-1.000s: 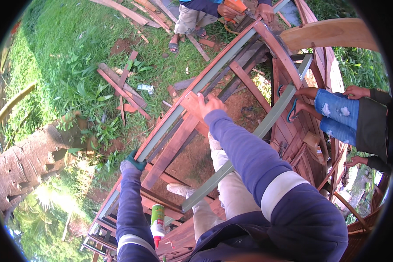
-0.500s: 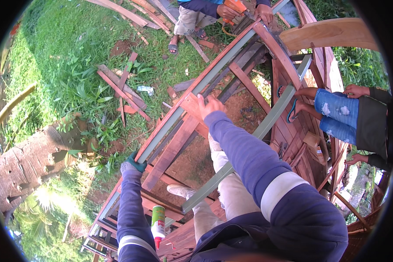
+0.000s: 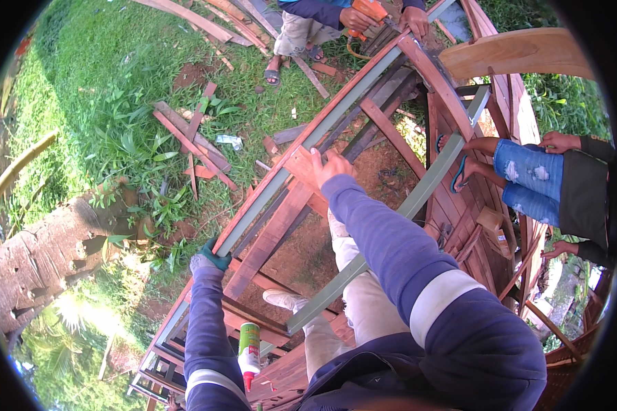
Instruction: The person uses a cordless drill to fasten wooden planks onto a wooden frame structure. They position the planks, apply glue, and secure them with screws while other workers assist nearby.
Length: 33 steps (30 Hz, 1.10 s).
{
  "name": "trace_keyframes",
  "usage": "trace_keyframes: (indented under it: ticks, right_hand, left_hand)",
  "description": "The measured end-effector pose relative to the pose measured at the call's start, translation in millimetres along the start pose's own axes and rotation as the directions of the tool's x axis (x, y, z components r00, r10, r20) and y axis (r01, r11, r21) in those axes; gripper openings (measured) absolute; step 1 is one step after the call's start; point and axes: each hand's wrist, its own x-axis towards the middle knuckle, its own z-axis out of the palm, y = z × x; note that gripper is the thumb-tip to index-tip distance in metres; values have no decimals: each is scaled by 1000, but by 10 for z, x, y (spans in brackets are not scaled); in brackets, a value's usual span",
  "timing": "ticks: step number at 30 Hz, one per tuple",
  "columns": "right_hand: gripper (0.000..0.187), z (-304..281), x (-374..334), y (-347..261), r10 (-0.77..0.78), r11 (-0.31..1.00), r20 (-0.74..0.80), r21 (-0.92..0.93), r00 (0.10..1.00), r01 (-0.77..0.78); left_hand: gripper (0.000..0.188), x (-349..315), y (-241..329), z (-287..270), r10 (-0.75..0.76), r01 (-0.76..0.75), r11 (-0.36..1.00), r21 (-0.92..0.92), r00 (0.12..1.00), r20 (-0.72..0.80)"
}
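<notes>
A long reddish wooden rail [image 3: 336, 101], with a grey-green strip along its inner side, slants from lower left to upper right. My left hand [image 3: 212, 255], in a dark green glove, is wrapped round this rail at its lower part. Farther up, my bare right hand [image 3: 332, 169] grips a short wooden block [image 3: 299, 163] lying across the rail, its thumb on the block's upper face. Some of its fingers are hidden. A grey-green beam [image 3: 418, 181] passes under my right forearm. Beside my left forearm, a green-and-white bottle with a red tip [image 3: 249, 348] points downward.
At the far end, a co-worker holds an orange power tool [image 3: 368, 12] against the frame. Another person in ripped denim shorts [image 3: 528, 175] stands at right. A curved plank [image 3: 521, 55] juts in at upper right. Wood scraps [image 3: 192, 140] and a tree trunk [image 3: 55, 253] lie left.
Hardly anything differs. Both my hands keep their places on the rail and block, and the co-worker's tool stays at the frame's far end.
</notes>
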Motion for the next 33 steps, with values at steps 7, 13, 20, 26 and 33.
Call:
trace_keyframes:
  ticks: [7, 13, 20, 26, 33]
  right_hand:
    - [62, 26, 8, 22, -15, 1000, -25, 0, 1000, 15]
    - [63, 53, 19, 37, -19, 1000, -33, 11, 999, 19]
    - [63, 47, 7, 30, -6, 1000, -30, 10, 1000, 6]
    - [63, 38, -8, 26, -13, 1000, -33, 10, 999, 13]
    - [62, 38, -11, 10, 2, 999, -38, 33, 999, -1]
  left_hand:
    - [73, -25, 50, -46, -32, 31, 999, 30, 999, 16]
    - [75, -37, 69, -61, -44, 43, 999, 32, 999, 28]
    - [76, -25, 44, -37, -26, 26, 1000, 9, 1000, 12]
    - [75, -44, 46, -38, -36, 36, 999, 11, 999, 11]
    - [75, -76, 110, -82, -32, 31, 999, 25, 1000, 2]
